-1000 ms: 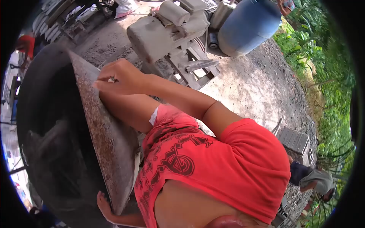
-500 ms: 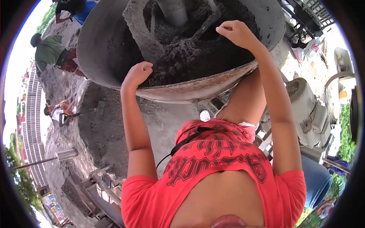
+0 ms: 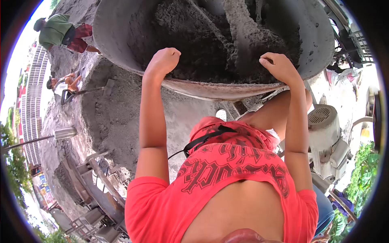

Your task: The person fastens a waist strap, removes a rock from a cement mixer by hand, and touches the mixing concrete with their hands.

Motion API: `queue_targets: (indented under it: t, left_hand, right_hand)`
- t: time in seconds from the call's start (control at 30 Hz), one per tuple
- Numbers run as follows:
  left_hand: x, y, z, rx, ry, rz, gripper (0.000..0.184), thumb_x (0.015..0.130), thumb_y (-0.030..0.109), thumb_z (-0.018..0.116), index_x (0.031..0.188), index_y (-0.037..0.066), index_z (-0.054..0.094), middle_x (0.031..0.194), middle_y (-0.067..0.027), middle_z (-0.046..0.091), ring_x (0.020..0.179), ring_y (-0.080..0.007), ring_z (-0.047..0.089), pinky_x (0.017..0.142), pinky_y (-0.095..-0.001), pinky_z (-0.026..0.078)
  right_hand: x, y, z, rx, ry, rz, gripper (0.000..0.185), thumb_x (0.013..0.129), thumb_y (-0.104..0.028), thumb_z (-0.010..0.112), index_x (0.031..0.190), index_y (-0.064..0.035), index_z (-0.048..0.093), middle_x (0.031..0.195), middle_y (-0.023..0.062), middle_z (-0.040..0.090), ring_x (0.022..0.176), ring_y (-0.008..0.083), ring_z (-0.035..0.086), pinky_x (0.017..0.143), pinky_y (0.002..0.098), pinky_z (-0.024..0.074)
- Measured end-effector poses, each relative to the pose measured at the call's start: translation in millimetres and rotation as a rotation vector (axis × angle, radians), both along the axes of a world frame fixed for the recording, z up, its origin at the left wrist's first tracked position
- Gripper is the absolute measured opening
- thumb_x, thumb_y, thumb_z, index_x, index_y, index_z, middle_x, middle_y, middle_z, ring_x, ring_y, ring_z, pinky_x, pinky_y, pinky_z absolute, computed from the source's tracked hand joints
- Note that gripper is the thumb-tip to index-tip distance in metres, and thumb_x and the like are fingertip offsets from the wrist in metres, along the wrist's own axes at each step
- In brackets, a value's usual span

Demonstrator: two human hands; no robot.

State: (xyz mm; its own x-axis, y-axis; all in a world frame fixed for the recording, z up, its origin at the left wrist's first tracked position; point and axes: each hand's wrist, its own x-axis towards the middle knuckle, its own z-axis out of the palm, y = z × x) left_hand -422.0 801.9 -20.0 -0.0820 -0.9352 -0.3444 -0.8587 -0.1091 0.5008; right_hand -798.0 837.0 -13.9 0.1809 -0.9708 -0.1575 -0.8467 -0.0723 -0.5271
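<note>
Your left hand (image 3: 163, 63) is curled, and I cannot tell how tightly it closes, while your right hand (image 3: 282, 68) keeps thumb and forefinger slightly apart, both at the near side of the mixing tub (image 3: 219, 93) of dark mix (image 3: 190, 46), with a motor (image 3: 323, 121) on your right and a shovel (image 3: 91, 90) on your left.

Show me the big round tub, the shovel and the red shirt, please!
Big round tub (image 3: 116, 38): head view, its inner wall, towards the picture's left.
Shovel (image 3: 108, 87): head view, on its blade.
Red shirt (image 3: 227, 167): head view, on the lettered front.
</note>
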Motion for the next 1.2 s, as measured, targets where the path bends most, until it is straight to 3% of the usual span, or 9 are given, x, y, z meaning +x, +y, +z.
queue_targets:
  t: [0.17,0.33,0.47,0.53,0.67,0.73,0.87,1.07,1.2]
  left_hand:
    - [-6.7,3.6,4.2,-0.154,-0.111,0.076,0.038,0.096,0.025,0.045,0.122,0.006,0.066,0.119,-0.0140,0.068,0.113,-0.0308,0.062,0.098,-0.0366,0.047]
    - [-8.3,4.3,6.4,-0.045,-0.158,0.075,0.037,0.095,0.028,0.043,0.115,0.009,0.068,0.114,-0.0150,0.067,0.112,-0.0348,0.060,0.096,-0.0401,0.048]
    - [-9.5,4.6,10.1,-0.175,-0.205,0.257,0.041,0.095,0.030,0.042,0.123,0.010,0.064,0.135,-0.0130,0.056,0.120,-0.0348,0.057,0.101,-0.0413,0.045]
    - [-10.7,1.8,12.4,-0.147,-0.241,0.314,0.045,0.095,0.031,0.042,0.130,0.008,0.059,0.143,-0.0127,0.050,0.122,-0.0355,0.055,0.102,-0.0428,0.044]
    - [-11.9,3.4,12.9,-0.147,-0.247,0.339,0.045,0.095,0.030,0.043,0.132,0.008,0.057,0.142,-0.0130,0.051,0.122,-0.0354,0.055,0.102,-0.0435,0.044]
    - [-15.7,2.3,15.5,-0.176,-0.230,0.361,0.044,0.095,0.028,0.045,0.133,0.008,0.055,0.141,-0.0136,0.051,0.121,-0.0362,0.056,0.101,-0.0443,0.044]
    - [-20.3,0.4,20.3,-0.100,-0.223,0.309,0.042,0.095,0.023,0.046,0.133,0.008,0.054,0.141,-0.0131,0.051,0.119,-0.0364,0.057,0.099,-0.0445,0.045]
    - [-17.6,-0.9,20.3,-0.015,-0.144,0.123,0.038,0.094,0.017,0.047,0.129,0.007,0.057,0.123,-0.0180,0.061,0.112,-0.0413,0.057,0.095,-0.0452,0.045]
    - [-16.2,-0.4,16.9,0.042,-0.014,-0.036,0.038,0.093,0.013,0.047,0.130,0.007,0.057,0.121,-0.0181,0.062,0.110,-0.0409,0.058,0.094,-0.0442,0.046]
  right_hand:
    - [-1.1,-1.2,-0.1,0.022,-0.047,-0.063,0.034,0.095,-0.032,0.058,0.109,-0.0028,0.069,0.098,0.0158,0.071,0.088,0.0312,0.066,0.081,0.0384,0.0500]
    - [-4.2,-4.8,0.2,0.177,-0.086,-0.034,0.036,0.096,-0.033,0.057,0.112,-0.0021,0.067,0.094,0.0172,0.070,0.085,0.0294,0.064,0.079,0.0380,0.0491]
    - [-9.8,-13.1,1.7,0.286,-0.037,-0.069,0.038,0.097,-0.032,0.058,0.117,0.0002,0.064,0.100,0.0150,0.070,0.089,0.0218,0.063,0.083,0.0330,0.0472]
    - [-5.3,-14.0,7.5,0.309,-0.060,-0.098,0.039,0.097,-0.032,0.057,0.118,0.0002,0.064,0.104,0.0172,0.070,0.093,0.0253,0.064,0.086,0.0336,0.0472]
    - [-5.5,-11.8,2.7,0.231,-0.088,-0.079,0.040,0.096,-0.034,0.057,0.116,-0.0002,0.065,0.099,0.0191,0.070,0.090,0.0316,0.065,0.082,0.0377,0.0489]
    - [-5.2,-12.5,5.3,0.198,-0.064,-0.127,0.042,0.096,-0.035,0.057,0.117,0.0007,0.064,0.103,0.0202,0.069,0.096,0.0339,0.065,0.085,0.0383,0.0487]
    - [-4.6,-14.2,10.5,0.304,-0.045,-0.147,0.044,0.096,-0.037,0.057,0.120,-0.0015,0.064,0.115,0.0204,0.066,0.108,0.0369,0.062,0.093,0.0405,0.0472]
    - [-3.3,-15.2,14.5,0.275,-0.048,-0.112,0.045,0.097,-0.038,0.056,0.123,-0.0015,0.063,0.120,0.0198,0.064,0.111,0.0382,0.060,0.094,0.0416,0.0470]
    - [-3.8,-14.0,14.7,0.260,-0.066,-0.111,0.044,0.097,-0.037,0.057,0.123,-0.0020,0.062,0.120,0.0195,0.064,0.110,0.0386,0.060,0.094,0.0427,0.0472]
